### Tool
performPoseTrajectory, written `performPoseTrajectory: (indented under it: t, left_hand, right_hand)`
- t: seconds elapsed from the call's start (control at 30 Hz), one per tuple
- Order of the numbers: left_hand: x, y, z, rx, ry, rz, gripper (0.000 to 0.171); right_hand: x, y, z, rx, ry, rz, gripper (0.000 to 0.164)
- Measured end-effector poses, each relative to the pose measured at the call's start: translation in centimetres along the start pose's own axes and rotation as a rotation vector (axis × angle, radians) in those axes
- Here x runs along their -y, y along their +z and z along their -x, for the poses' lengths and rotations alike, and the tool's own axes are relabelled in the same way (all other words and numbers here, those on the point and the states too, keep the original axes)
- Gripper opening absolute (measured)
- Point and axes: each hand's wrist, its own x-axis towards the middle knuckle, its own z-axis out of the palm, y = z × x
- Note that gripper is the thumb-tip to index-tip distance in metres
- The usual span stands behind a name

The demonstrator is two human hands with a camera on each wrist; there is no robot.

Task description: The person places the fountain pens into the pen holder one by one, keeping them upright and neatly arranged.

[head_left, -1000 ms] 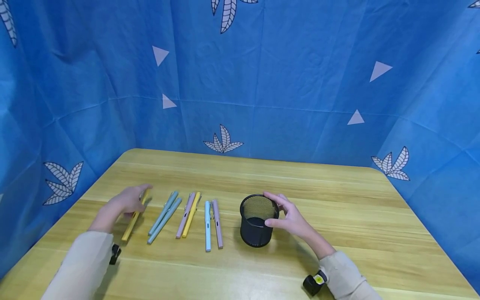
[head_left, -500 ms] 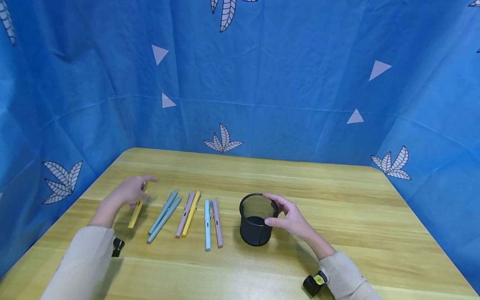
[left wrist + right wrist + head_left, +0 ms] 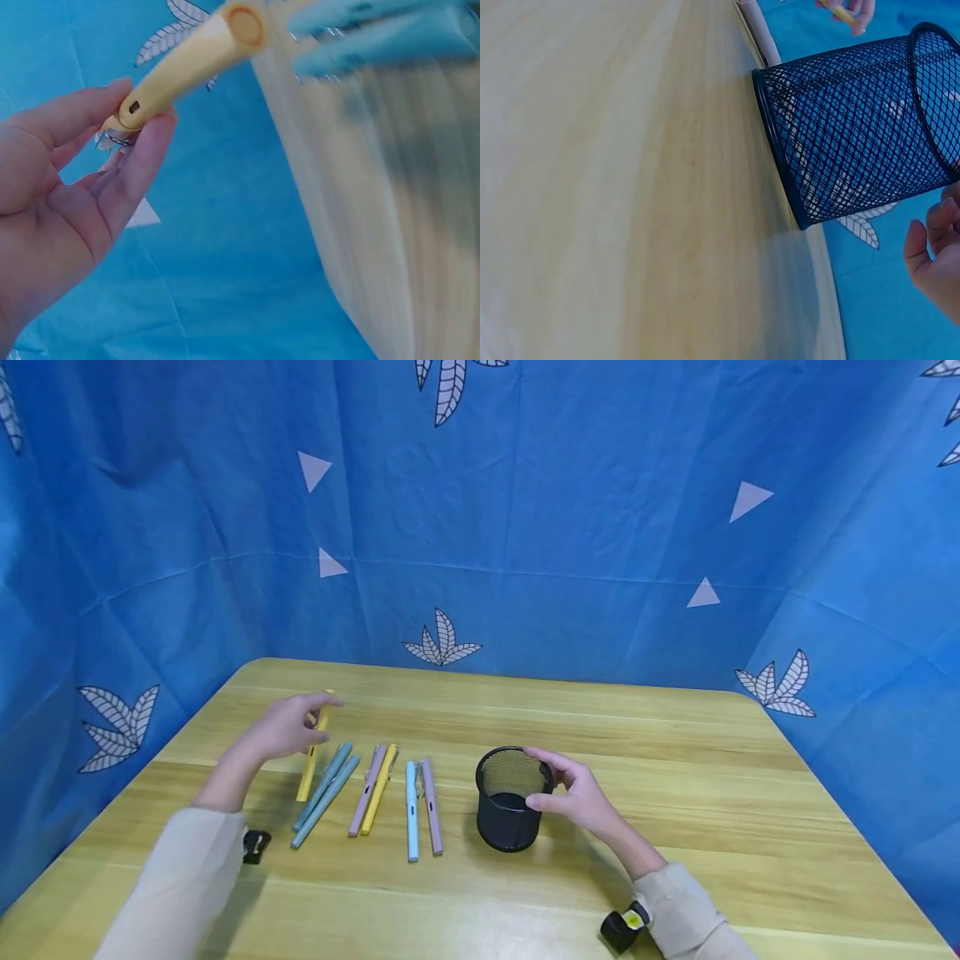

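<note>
My left hand [image 3: 283, 727] pinches a yellow pen [image 3: 307, 773] near its clip end, between thumb and fingers. In the left wrist view this yellow pen [image 3: 184, 71] slants up, its round end toward the camera. A black mesh pen holder [image 3: 507, 823] stands upright on the table, its mouth facing up. My right hand [image 3: 581, 795] curves round the holder's right side, fingers at the far rim and thumb at the near rim. Just right of the left hand lie two teal pens [image 3: 327, 797].
On the wooden table [image 3: 675, 827], a purple pen [image 3: 367, 790] lies beside another yellow pen [image 3: 379, 793]. Nearer the holder are a light blue pen [image 3: 412, 814] and a second purple pen [image 3: 432, 810]. A blue patterned cloth [image 3: 570, 527] hangs behind and at both sides.
My left hand has lifted the yellow pen and carried it right and away from me, close to the teal pens. The right hand and pen holder have stayed in place.
</note>
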Motion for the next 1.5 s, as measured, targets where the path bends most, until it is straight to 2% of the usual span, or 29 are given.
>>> performPoseTrajectory:
  t: [0.13, 0.43, 0.6, 1.17, 1.5]
  left_hand:
    - [-1.0, 0.3, -0.7, -0.015, 0.017, 0.061, 0.05]
    - [-2.9, 0.8, -1.8, -0.042, 0.055, 0.161, 0.049]
    - [-3.8, 1.1, -2.2, -0.05, 0.068, 0.215, 0.05]
    - [-5.5, 2.1, -3.0, -0.116, 0.159, 0.298, 0.05]
    - [-7.7, 2.5, -3.6, -0.144, 0.19, 0.374, 0.049]
  right_hand:
    - [-0.3, 0.0, 0.0, -0.001, -0.017, -0.005, 0.055]
    - [-3.4, -0.5, 0.0, -0.014, -0.016, -0.024, 0.054]
    - [-3.6, -0.5, 0.0, -0.01, -0.023, -0.048, 0.054]
    - [-3.6, -0.4, -0.1, -0.011, -0.028, -0.087, 0.056]
    - [-3.7, -0.5, -0.1, -0.005, -0.032, -0.066, 0.055]
